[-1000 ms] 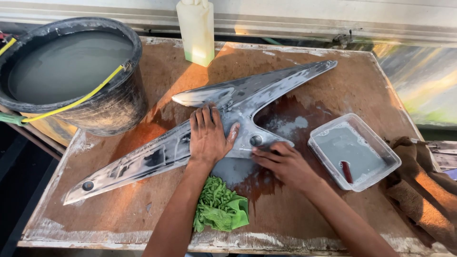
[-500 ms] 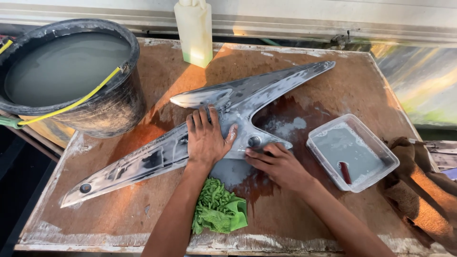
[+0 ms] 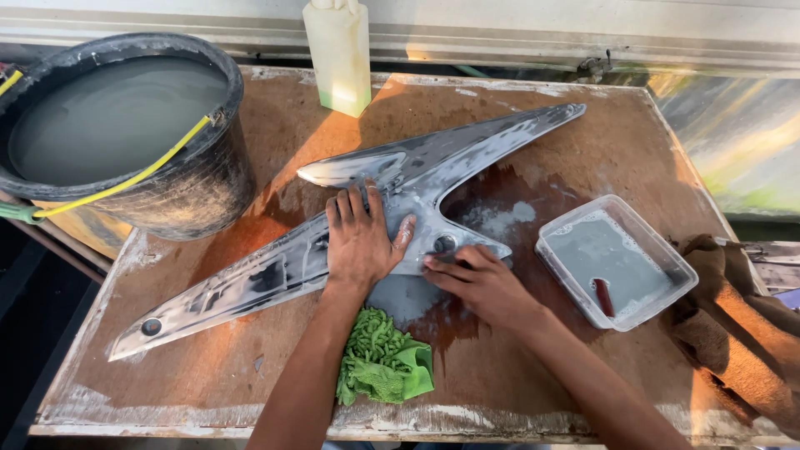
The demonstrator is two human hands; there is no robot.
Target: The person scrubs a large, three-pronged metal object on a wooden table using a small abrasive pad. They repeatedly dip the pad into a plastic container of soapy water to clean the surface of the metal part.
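Observation:
A long, pointed grey panel (image 3: pixel 467 158), wet and smeared with pale slurry, lies diagonally across a wet wooden board (image 3: pixel 250 367). My left hand (image 3: pixel 360 237) presses flat on the panel's middle, fingers spread. My right hand (image 3: pixel 475 283) rests on the panel's lower prong with its fingertips pressed down near a round hole; whether something small lies under the fingers I cannot tell. A crumpled green cloth (image 3: pixel 383 362) lies on the board below my left wrist.
A black bucket (image 3: pixel 192 179) of grey water with a yellow handle stands at the back left. A pale plastic bottle (image 3: pixel 337 54) stands at the back centre. At right sits a clear tray (image 3: pixel 617 262) of cloudy water, with a brown rag (image 3: pixel 733 329) beside it.
My right hand has slid slightly left along the panel's lower prong. The left hand stays flat on the panel.

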